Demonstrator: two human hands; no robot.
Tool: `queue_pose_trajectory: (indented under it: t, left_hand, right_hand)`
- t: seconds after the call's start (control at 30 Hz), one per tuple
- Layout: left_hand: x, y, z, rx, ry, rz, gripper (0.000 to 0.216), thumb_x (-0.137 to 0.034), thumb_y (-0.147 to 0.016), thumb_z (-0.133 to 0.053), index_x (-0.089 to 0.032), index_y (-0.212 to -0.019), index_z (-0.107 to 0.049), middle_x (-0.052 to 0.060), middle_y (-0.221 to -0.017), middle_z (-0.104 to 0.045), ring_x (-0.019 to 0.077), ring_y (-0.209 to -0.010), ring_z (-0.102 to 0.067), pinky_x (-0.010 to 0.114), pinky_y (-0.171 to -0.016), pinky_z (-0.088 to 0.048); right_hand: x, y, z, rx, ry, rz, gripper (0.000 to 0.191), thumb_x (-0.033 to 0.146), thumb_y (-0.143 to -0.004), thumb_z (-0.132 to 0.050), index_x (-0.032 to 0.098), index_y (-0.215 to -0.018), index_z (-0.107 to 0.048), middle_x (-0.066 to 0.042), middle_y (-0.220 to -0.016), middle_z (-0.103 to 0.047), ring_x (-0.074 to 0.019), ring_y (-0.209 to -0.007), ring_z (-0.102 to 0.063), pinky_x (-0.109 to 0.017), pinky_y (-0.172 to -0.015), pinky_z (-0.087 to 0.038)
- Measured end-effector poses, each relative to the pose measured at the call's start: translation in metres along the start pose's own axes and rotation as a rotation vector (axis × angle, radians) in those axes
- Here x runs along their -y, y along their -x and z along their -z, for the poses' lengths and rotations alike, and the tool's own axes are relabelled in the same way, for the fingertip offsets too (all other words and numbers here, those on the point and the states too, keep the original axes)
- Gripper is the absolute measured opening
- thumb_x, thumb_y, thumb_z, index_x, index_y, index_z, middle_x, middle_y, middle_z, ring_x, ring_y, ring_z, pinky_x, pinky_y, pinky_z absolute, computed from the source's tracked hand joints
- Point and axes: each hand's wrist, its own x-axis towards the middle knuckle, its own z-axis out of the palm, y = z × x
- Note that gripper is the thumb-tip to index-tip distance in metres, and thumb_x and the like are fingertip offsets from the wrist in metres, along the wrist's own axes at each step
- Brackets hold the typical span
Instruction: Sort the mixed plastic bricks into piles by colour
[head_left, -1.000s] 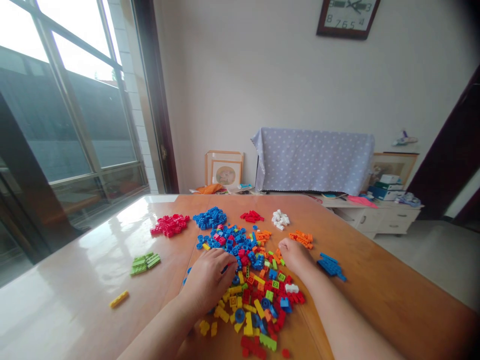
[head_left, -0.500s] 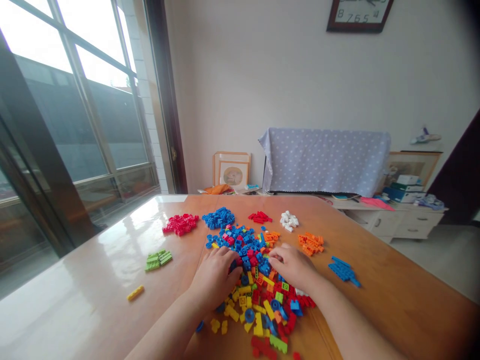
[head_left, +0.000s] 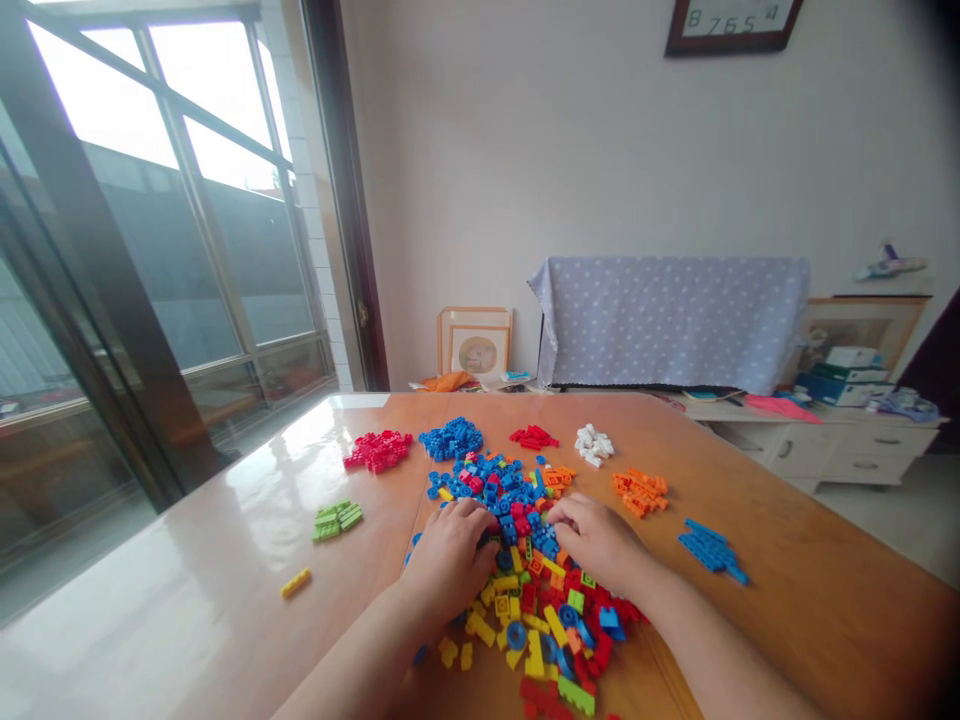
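Note:
A mixed heap of plastic building bricks (head_left: 517, 585) in blue, red, yellow, orange and green lies at the front middle of the table. My left hand (head_left: 456, 555) rests on the heap's left side, fingers bent downward and thumb held apart from them; bricks show in the gap, and its fingertips are partly hidden. On the opposite side, my right hand (head_left: 600, 540) has its fingers curled in at the blue and red bricks. Whatever its fingertips pinch is too small or covered to make out. Between both hands lie blue bricks (head_left: 546, 540).
Sorted piles ring the heap: pinkish-red bricks (head_left: 378, 451), blue bricks (head_left: 450, 439), red bricks (head_left: 534, 437), white bricks (head_left: 593, 444), orange bricks (head_left: 640, 492), long blue bricks (head_left: 712, 550), green bricks (head_left: 337, 521). One yellow brick (head_left: 295, 583) lies left on the wooden table (head_left: 187, 620).
The whole view has shifted, so everything sits a little further right. Both hands stay at the heap, with only slight finger movement.

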Motion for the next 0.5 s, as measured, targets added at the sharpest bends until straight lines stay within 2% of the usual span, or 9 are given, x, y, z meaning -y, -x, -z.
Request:
queue_pose_trajectory:
  t: [0.13, 0.3, 0.5]
  left_hand:
    - [-0.003, 0.0, 0.001, -0.026, 0.007, -0.003, 0.02, -0.026, -0.09, -0.056, -0.025, -0.107, -0.067, 0.006, -0.107, -0.064, 0.0233, -0.102, -0.059, 0.034, -0.091, -0.047]
    - [-0.007, 0.001, -0.003, -0.039, 0.014, -0.042, 0.023, -0.028, -0.09, -0.057, -0.026, -0.112, -0.066, 0.006, -0.112, -0.065, 0.0245, -0.109, -0.057, 0.035, -0.095, -0.045]
    - [-0.011, 0.0, 0.002, -0.04, -0.019, -0.03, 0.023, -0.029, -0.091, -0.056, -0.027, -0.11, -0.069, 0.006, -0.113, -0.067, 0.025, -0.108, -0.059, 0.038, -0.095, -0.044]
  right_hand:
    - [0.005, 0.002, 0.002, 0.004, 0.003, -0.002, 0.021, 0.03, -0.087, -0.053, 0.028, -0.096, -0.071, 0.0, -0.095, -0.066, -0.0167, -0.084, -0.061, -0.025, -0.07, -0.04]
    - [0.013, 0.005, 0.001, 0.011, 0.039, 0.018, 0.031, 0.036, -0.089, -0.054, 0.034, -0.115, -0.07, -0.002, -0.109, -0.066, -0.0197, -0.097, -0.063, -0.028, -0.08, -0.043]
    - [0.013, 0.0, -0.005, 0.004, 0.04, 0.043, 0.02, 0.032, -0.088, -0.057, 0.03, -0.102, -0.071, -0.002, -0.103, -0.065, -0.0194, -0.099, -0.06, -0.028, -0.081, -0.041]
